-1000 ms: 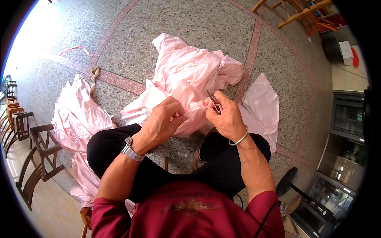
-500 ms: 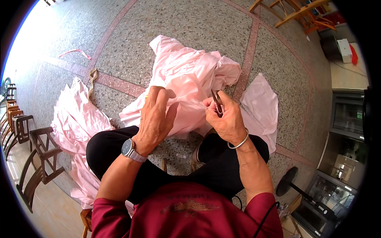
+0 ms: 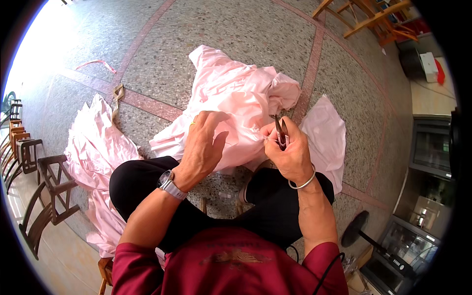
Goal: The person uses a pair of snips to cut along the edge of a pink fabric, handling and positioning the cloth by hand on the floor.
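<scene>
We find the right hand [image 3: 293,153] and its snips [image 3: 280,134] shifted toward frame right, the snips more upright; since the first picture, the left hand [image 3: 202,146] has uncurled.

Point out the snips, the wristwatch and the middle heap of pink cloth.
Snips [image 3: 280,132]: head view, on a dark blade.
Wristwatch [image 3: 173,188]: head view, on the pale strap.
Middle heap of pink cloth [image 3: 237,104]: head view, on its creased folds.

Glare whitens the floor [image 3: 162,54] at upper left.
</scene>
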`<control>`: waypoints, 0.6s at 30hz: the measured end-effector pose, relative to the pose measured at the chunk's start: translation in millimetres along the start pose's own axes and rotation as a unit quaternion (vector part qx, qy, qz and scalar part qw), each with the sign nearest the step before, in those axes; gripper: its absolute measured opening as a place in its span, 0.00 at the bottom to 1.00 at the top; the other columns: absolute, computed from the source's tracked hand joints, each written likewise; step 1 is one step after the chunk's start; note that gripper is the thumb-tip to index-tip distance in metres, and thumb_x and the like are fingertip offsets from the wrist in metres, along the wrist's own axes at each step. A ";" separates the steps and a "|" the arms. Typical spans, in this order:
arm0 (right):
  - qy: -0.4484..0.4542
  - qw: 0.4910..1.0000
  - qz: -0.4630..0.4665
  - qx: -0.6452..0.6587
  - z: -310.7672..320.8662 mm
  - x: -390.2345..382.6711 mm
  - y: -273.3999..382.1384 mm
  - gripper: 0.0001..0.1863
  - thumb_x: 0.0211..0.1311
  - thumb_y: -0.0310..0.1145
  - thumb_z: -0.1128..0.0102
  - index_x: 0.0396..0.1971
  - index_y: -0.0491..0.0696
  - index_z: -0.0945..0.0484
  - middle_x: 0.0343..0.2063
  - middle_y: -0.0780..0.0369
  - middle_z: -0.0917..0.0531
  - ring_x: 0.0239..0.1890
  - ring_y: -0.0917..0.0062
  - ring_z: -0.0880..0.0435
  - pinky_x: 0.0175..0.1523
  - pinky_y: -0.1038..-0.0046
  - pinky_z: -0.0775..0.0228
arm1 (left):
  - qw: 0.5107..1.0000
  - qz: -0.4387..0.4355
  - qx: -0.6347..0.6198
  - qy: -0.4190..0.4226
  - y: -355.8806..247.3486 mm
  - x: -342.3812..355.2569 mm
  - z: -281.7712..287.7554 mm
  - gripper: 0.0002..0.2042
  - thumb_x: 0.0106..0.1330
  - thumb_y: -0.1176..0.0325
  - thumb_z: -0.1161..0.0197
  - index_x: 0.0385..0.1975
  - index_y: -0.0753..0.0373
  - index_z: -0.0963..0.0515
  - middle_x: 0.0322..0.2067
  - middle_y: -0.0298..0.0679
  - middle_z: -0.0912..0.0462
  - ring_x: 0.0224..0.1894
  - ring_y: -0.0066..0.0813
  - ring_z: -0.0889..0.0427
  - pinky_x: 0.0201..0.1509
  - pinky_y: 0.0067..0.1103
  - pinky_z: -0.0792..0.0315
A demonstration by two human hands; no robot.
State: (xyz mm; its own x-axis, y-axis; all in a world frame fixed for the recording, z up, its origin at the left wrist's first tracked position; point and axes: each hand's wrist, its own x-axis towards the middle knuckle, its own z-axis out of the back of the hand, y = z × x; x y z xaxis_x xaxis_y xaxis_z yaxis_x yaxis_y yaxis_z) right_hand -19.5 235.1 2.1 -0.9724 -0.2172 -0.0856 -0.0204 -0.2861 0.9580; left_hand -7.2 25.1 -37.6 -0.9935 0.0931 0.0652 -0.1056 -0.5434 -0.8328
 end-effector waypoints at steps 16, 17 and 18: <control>-0.076 0.994 0.073 0.013 34.2 0.2 -1.4 0.08 0.57 0.19 0.42 0.27 0.45 0.31 0.28 0.70 0.22 0.22 0.94 0.38 0.26 0.86 0.42 | 0.880 0.135 -0.419 0.180 -28.4 2.1 21.8 0.08 0.69 0.67 0.39 0.39 0.64 0.26 0.28 0.26 0.26 0.31 0.12 0.29 0.34 0.16 0.32; -0.079 0.994 0.068 0.025 32.4 0.8 -4.5 0.07 0.58 0.20 0.42 0.27 0.45 0.31 0.26 0.69 0.22 0.22 0.94 0.36 0.26 0.85 0.41 | 0.884 0.157 -0.394 0.197 -33.2 4.1 19.6 0.10 0.68 0.65 0.37 0.41 0.64 0.25 0.29 0.26 0.25 0.31 0.12 0.29 0.34 0.16 0.32; -0.080 0.994 0.065 0.024 31.1 0.5 -4.4 0.07 0.58 0.20 0.42 0.27 0.45 0.31 0.26 0.69 0.22 0.22 0.94 0.36 0.26 0.85 0.41 | 0.887 0.179 -0.368 0.213 -35.8 5.0 17.9 0.12 0.67 0.64 0.35 0.43 0.65 0.24 0.29 0.27 0.24 0.31 0.12 0.29 0.34 0.15 0.33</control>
State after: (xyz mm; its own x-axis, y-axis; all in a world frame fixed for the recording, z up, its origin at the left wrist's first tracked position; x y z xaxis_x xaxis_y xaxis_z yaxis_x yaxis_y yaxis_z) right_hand -27.2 265.2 6.3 -0.9919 -0.0980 0.0813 0.1013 -0.2198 0.9703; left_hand -9.2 30.1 2.3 -0.8355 0.4167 -0.3583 0.4247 0.0759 -0.9021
